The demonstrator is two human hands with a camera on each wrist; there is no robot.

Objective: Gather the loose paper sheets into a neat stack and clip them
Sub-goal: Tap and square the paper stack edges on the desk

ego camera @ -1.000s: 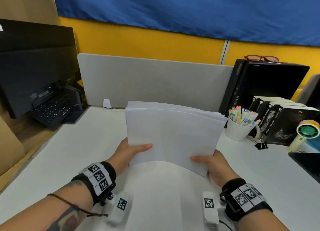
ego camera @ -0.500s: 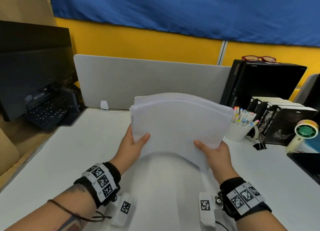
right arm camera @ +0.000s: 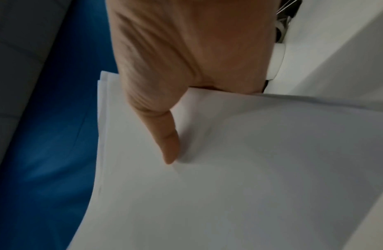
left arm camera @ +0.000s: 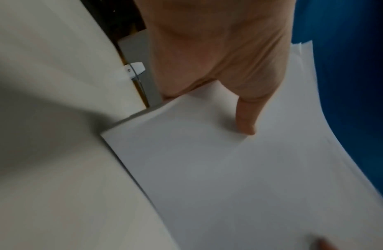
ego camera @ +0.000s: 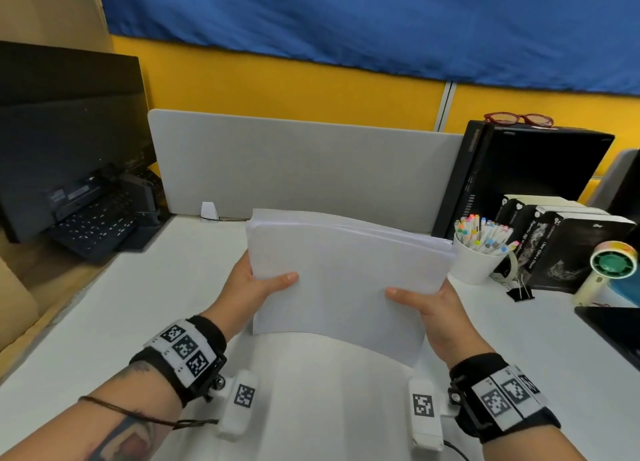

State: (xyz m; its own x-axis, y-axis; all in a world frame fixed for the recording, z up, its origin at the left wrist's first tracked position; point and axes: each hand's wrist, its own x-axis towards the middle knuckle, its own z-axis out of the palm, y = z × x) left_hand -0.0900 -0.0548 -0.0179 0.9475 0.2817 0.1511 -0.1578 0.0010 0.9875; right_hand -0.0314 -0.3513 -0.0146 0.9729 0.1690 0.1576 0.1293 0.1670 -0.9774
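My left hand and right hand pinch the paper stack left of the marker cup. Top edges look stepped; a slack pinch could fan the sheets before clipping.

White desk is carrying a cup of markers, binder clip, books and handheld fan.

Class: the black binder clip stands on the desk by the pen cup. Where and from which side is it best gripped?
Pinch the binder clip by its two wire handles, coming from above: they stick up clear of its black body, which rests on the desk.
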